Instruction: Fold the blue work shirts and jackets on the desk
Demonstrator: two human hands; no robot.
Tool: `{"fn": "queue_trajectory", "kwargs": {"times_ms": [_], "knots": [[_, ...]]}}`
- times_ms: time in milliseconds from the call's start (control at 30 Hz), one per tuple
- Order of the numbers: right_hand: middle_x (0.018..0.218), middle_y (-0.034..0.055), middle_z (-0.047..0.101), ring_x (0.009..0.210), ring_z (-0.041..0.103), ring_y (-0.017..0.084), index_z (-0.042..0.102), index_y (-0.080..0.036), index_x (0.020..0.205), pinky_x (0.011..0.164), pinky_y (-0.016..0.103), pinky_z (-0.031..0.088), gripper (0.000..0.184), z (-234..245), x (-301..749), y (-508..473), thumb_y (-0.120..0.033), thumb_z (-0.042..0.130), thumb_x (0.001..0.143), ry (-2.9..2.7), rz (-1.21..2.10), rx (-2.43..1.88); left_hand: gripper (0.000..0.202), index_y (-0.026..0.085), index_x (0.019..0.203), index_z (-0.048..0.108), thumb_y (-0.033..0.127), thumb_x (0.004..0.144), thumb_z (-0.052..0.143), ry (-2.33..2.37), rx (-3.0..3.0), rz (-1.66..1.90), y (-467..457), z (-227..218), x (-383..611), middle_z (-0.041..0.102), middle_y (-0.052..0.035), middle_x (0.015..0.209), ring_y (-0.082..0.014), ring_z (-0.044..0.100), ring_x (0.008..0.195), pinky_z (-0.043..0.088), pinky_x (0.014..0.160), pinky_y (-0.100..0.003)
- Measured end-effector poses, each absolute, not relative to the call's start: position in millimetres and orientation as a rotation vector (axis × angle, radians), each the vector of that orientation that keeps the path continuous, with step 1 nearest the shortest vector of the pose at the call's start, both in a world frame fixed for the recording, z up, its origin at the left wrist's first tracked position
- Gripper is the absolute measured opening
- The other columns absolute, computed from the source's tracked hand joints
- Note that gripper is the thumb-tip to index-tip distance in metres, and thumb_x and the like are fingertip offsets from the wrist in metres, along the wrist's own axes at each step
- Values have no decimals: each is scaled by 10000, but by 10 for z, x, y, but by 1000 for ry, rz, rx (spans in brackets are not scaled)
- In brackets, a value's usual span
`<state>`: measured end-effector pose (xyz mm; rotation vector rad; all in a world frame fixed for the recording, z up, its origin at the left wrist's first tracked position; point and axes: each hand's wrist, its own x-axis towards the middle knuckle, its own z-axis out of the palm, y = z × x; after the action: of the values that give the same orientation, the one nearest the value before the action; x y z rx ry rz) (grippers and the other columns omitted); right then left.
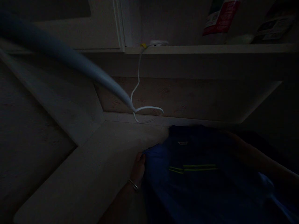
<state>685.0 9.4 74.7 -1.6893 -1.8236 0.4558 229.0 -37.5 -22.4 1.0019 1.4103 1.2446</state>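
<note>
A dark blue shirt (196, 189) with thin yellow-green stripes and a small pale label near its top is spread over the pale surface at lower right. At the shirt's left edge, my left hand (138, 168) is closed, pinching the lighter blue fabric, with a bracelet on its wrist. From the right, my right forearm reaches across to the shirt's upper right part, where my right hand (230, 137) rests at the cloth. Its fingers are lost in the dark, so their grip does not show.
A grey-blue pole (93, 68) slants in from upper left, close to the camera. A white cable (139, 71) hangs in a loop from the shelf edge (198, 49). Red-and-white packages (219, 18) stand on the shelf. The pale surface (93, 168) runs to the wall. Light is very dim.
</note>
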Motion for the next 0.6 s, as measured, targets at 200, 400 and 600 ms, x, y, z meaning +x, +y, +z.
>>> {"fn": "queue_trajectory", "kwargs": {"times_ms": [200,400,600], "knots": [[1248,56,672,1096,656,264,707,-246,1193,947,401,540,391,855,5048,288,-393,465,923,-2259,896,-1250,447,169,1063,620,517,796,534,1729,941,1374,-398,16,521,719,-72,999,-213,678,885,533,841,-370],[1480,103,476,1372,428,261,469,-199,1457,1157,478,320,553,504,3736,970,-297,462,913,-2150,540,-1035,361,123,1109,610,312,897,388,2390,1315,1130,-80,714,-789,676,-145,1138,-256,639,1061,492,958,-417],[1599,156,232,1453,273,276,200,-138,1565,1180,446,273,754,344,2980,1482,-313,499,896,-2025,464,-1111,414,128,1267,545,288,917,391,2706,1734,740,472,1397,-1352,623,-211,1182,-358,615,1040,442,925,-568]]}}
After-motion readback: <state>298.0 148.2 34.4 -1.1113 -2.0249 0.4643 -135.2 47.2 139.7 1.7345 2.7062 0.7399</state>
